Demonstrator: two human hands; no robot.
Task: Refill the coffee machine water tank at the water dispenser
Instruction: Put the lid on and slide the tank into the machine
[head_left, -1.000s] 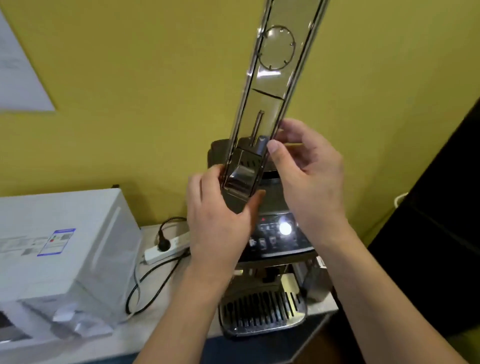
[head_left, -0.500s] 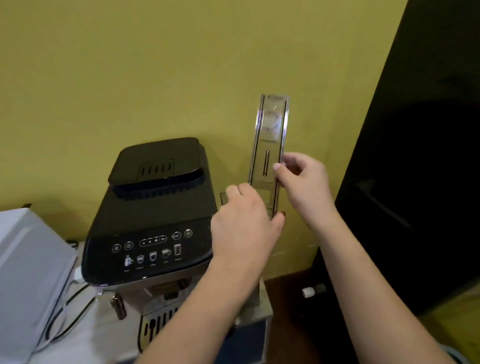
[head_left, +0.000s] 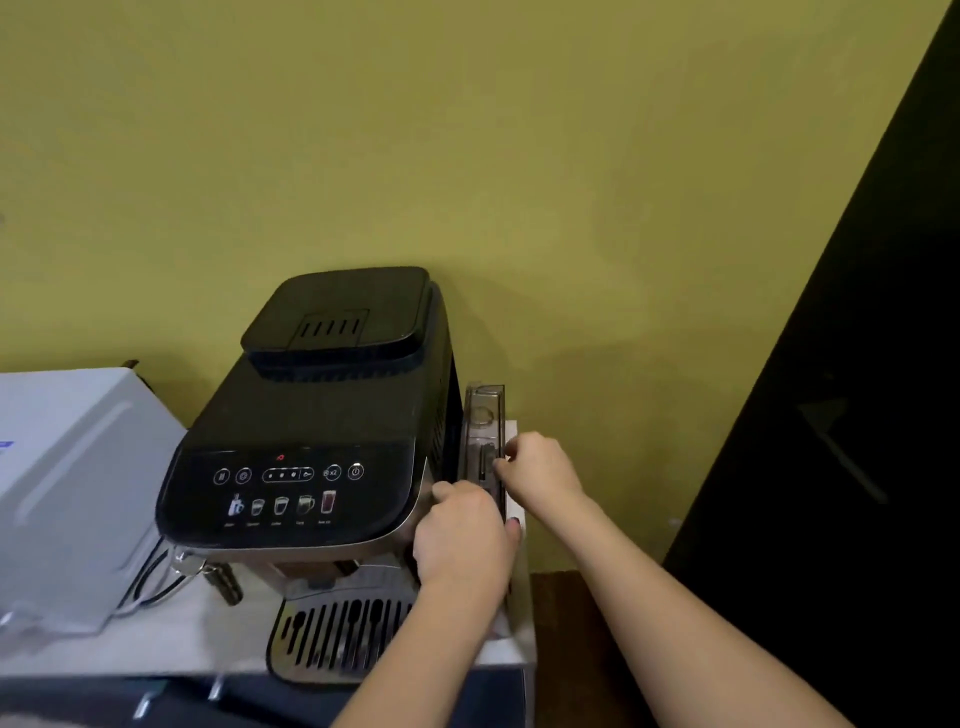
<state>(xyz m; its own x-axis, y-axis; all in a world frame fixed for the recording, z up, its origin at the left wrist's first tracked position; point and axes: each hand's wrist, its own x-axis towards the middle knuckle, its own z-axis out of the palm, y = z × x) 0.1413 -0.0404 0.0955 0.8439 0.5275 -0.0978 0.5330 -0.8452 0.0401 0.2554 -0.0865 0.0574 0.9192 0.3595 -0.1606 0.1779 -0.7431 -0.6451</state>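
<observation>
Clear smoky plastic, the water tank (head_left: 484, 441) now sits low against the right flank of the coffee machine (head_left: 317, 421), where half a second ago it was held upright well above the machine's top; the left hand (head_left: 462, 540) grips its near end with fingers curled round it, and the right hand (head_left: 540, 470) pinches its outer edge. Both stand on a white counter (head_left: 208, 631) against a yellow-green wall (head_left: 467, 145), with a white appliance (head_left: 67, 493) at left and a dark panel (head_left: 857, 415) at right. Narrow and tall, the tank shows a round moulded mark near its far end and looks see-through; its water level I cannot tell.
</observation>
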